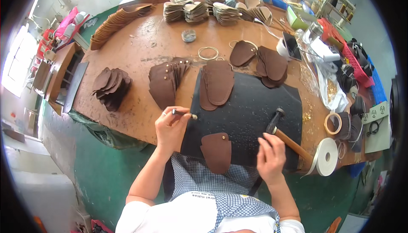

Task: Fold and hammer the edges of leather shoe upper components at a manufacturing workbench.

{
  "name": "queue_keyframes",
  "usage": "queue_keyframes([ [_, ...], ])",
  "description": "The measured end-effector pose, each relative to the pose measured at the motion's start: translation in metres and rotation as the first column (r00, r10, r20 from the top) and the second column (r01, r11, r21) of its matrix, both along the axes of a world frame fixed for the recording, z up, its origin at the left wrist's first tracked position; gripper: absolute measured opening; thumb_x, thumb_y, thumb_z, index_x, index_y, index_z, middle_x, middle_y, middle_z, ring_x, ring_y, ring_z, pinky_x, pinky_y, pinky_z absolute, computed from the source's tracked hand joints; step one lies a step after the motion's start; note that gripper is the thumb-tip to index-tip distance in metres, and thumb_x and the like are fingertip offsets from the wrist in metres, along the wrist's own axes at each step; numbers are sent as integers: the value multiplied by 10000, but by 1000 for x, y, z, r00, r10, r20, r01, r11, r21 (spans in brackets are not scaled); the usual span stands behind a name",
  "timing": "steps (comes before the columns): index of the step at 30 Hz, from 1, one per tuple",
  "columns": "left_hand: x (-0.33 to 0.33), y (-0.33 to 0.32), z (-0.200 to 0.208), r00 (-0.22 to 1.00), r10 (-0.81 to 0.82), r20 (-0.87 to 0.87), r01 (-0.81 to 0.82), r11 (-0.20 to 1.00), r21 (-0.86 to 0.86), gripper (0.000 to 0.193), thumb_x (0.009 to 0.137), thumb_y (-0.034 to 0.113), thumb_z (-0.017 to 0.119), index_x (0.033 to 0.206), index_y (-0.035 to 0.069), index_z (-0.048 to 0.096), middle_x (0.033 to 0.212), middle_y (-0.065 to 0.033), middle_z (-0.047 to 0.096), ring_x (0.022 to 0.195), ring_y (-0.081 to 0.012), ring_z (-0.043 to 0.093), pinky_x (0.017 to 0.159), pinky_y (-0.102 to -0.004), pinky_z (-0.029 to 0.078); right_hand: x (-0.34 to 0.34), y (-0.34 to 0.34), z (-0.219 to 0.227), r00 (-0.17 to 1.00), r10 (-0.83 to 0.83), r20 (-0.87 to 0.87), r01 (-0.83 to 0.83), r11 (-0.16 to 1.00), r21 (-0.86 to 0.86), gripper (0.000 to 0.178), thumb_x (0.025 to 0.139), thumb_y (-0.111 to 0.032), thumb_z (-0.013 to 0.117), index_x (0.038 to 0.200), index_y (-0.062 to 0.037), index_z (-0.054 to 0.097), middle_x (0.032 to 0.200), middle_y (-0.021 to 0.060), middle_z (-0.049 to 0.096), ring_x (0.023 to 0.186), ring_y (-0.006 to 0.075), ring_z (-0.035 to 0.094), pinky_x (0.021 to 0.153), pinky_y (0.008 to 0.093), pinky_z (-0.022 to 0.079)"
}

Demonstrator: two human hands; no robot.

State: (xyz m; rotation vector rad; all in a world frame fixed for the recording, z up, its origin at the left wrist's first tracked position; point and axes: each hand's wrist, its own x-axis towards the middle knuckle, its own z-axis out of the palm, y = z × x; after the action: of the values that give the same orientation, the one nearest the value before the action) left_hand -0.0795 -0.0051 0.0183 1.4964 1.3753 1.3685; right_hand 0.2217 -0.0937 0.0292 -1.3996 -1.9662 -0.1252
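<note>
My left hand [169, 127] is closed on a short metal rod [194, 116], probably a punch or rivet setter, at the left edge of a black mat [250, 92]. On the mat's near edge, overhanging towards my apron, lies a brown leather piece [216, 152] with a brass stud near its top corner. My right hand [272, 156] hovers with loosely bent fingers beside a hammer [293, 144], seemingly without gripping it. The hammer's dark head rests on the mat. Beyond, a stack of brown leather pieces [219, 82] covers the mat's far left.
Studded leather pieces [163, 82] and a dark leather stack [111, 86] lie left. More brown pieces [272, 65] sit far right. Tan stacks [195, 12] line the back. At right are a white tape roll [326, 158], a yellowish tape ring [332, 123] and scattered brass bits [308, 109].
</note>
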Motion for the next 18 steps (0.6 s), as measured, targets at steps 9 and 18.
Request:
queue_keyframes([
  [9,-11,237,23,952,253,-170,-170,903,394,188,819,164,795,925,13,755,1042,-121,698,940,-278,677,822,-357,539,27,-18,-31,961,-251,116,258,965,-48,315,830,42,610,1144,27,640,1318,212,554,1241,423,527,1074,521,405],
  [18,-38,390,-33,709,396,-584,-237,913,332,223,758,267,824,823,69,744,1036,-104,677,1046,-332,579,906,-435,491,25,-16,-25,972,-226,70,233,965,-123,249,747,53,616,992,25,646,1271,231,568,1210,451,531,1051,561,412],
])
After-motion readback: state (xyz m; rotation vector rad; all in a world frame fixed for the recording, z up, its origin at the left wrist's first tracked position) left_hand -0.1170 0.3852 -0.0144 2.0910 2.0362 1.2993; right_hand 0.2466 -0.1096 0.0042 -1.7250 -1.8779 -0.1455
